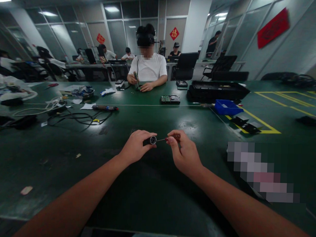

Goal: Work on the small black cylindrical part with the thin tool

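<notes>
Between the thumb and fingers of my left hand (135,147) is a small dark cylindrical part (152,140), its round, silvery-rimmed end turned toward my right side. My right hand (186,152) is closed around the reddish-brown handle of a screwdriver (176,136). The thin shaft points left, and its tip is at or close to the rim of the cylinder; whether it touches cannot be made out. Both hands are over the near middle of the green table (113,200).
Across the table a person (149,68) in a white shirt works with a tool. A hard drive (170,99), a blue tray (227,107) and a long black case (217,91) lie beyond my hands. Black cables (77,119) and a dark pen-like tool (105,108) are left. A pixelated object (259,172) lies right.
</notes>
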`<state>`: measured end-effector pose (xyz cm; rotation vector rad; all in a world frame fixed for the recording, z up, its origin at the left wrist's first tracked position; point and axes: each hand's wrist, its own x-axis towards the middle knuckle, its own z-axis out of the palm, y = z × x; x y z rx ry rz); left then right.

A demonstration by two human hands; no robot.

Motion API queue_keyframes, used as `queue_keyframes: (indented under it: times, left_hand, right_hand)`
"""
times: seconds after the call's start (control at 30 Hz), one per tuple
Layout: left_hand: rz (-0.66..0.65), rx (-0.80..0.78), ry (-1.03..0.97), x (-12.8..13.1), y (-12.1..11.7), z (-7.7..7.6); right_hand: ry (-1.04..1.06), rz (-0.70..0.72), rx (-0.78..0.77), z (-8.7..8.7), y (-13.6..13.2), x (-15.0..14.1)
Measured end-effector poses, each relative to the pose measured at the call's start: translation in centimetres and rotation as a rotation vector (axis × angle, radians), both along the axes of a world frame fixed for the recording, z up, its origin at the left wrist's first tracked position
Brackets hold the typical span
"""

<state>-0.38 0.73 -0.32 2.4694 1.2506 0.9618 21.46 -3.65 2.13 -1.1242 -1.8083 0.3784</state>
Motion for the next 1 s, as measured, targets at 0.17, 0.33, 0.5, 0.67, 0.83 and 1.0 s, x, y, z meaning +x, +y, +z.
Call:
queue_keyframes:
  times: [0.17,0.33,0.5,0.67,0.83,1.0]
  left_hand:
    - [0.010,-0.019,-0.016,0.16,-0.05,0.11]
    - [0.011,-0.030,-0.007,0.20,-0.07,0.13]
    - [0.014,-0.027,0.001,-0.07,-0.07,0.11]
    - [0.015,-0.025,-0.002,0.00,-0.15,0.23]
    - [-0.002,-0.016,-0.008,0.12,-0.15,0.23]
    - [0.022,0.004,-0.005,0.11,-0.26,0.40]
  right_hand:
    - [-0.017,0.001,-0.004,-0.04,0.00,-0.10]
    - [0.012,-0.005,-0.017,-0.06,0.02,-0.09]
    - [0.068,0.007,0.003,-0.15,-0.08,-0.14]
    - [0.027,0.046,-0.009,-0.11,-0.23,-0.14]
    - [-0.010,0.034,0.000,0.18,-0.35,-0.26]
    - [-0.033,-0.008,0.036,0.25,-0.30,-0.28]
